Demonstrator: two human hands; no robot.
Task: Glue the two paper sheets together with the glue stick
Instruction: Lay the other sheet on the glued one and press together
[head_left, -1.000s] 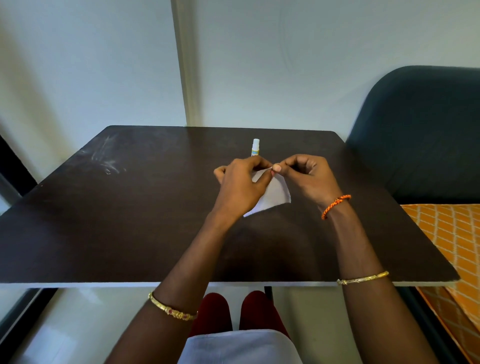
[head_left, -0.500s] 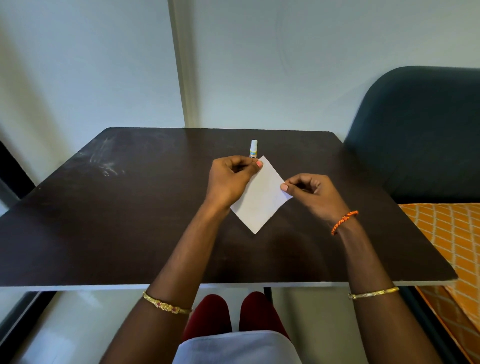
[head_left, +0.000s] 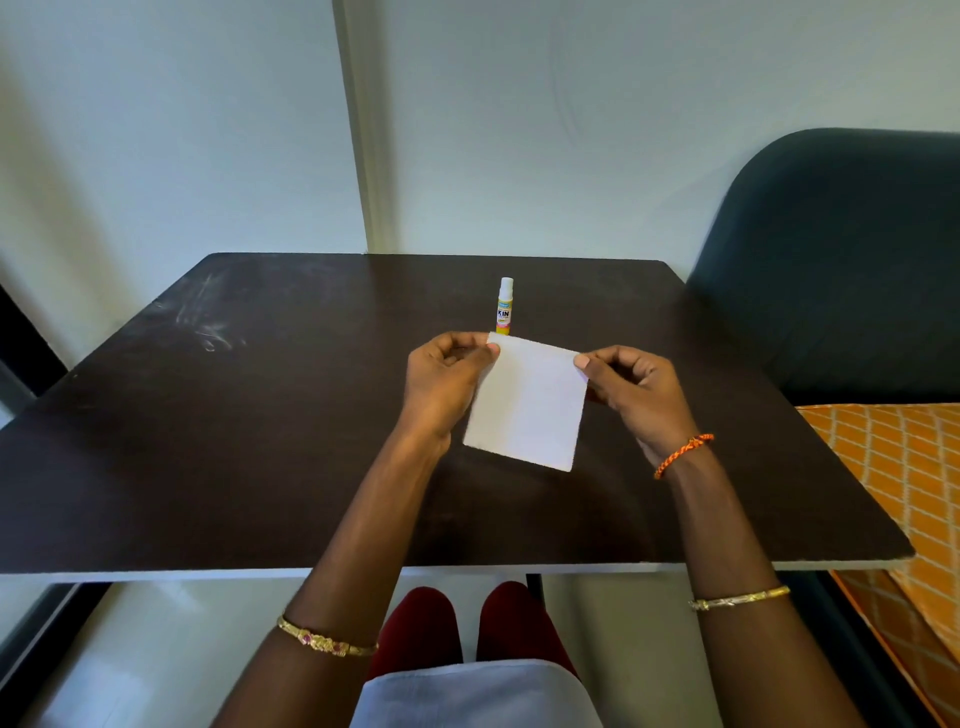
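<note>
- Left hand (head_left: 447, 384): fingers and thumb pinched on far left corner of paper (head_left: 524, 405), holding it up off the table.
- Right hand (head_left: 631, 387): thumb and fingers pinched on far right corner, matching the left; both grips at the top edge, probably to keep the paper flat and taut for alignment.
- Paper: hanging tilted between the hands, near edge low over table (head_left: 208, 467); looks like one white square. Cannot tell whether one sheet or two stacked.
- Glue stick (head_left: 505, 306): standing upright, cap on, just beyond the paper's far edge, not touched by either hand; within easy reach.
- Judgement: gluing apparently not yet begun; paper likely to be laid flat first.
- Dark chair (head_left: 831, 260) at right, well apart.
</note>
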